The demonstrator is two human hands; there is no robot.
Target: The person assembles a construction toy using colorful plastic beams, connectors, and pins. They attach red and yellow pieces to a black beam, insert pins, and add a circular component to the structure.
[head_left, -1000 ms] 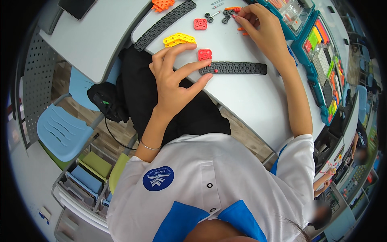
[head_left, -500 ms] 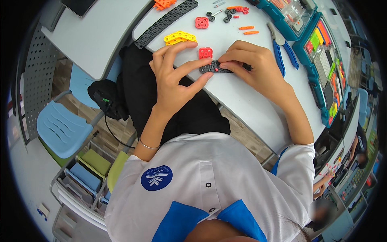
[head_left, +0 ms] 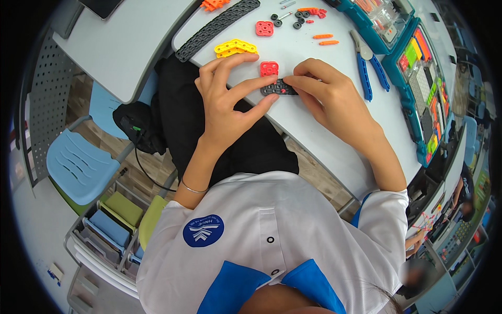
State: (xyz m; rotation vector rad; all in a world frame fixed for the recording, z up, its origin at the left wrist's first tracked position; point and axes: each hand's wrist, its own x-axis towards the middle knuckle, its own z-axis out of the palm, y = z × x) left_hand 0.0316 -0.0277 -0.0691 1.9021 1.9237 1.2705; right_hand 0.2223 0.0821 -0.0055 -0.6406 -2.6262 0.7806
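A dark grey building plate with holes (head_left: 287,90) lies near the table's front edge, a small red peg (head_left: 283,91) showing on it. My left hand (head_left: 226,99) grips its left end between thumb and index finger, the other fingers raised. From the right, my right hand (head_left: 332,99) has its fingertips closed at the plate's right part; its thumb is mostly hidden. Just beyond the plate, touching or very near it, is a red square piece (head_left: 269,68). Yellow angled beams (head_left: 235,48) lie past my left fingers.
A long dark grey beam strip (head_left: 217,30), another red square piece (head_left: 264,28), black wheels (head_left: 298,23) and orange rods (head_left: 325,36) lie farther back. Blue-handled pliers (head_left: 368,65) rest right of my right hand, beside a teal case of parts (head_left: 418,89). Blue chairs (head_left: 81,166) stand at left.
My right hand has turned slightly, its index fingertip now over the plate and its thumb drawn back out of sight. My left hand keeps its hold.
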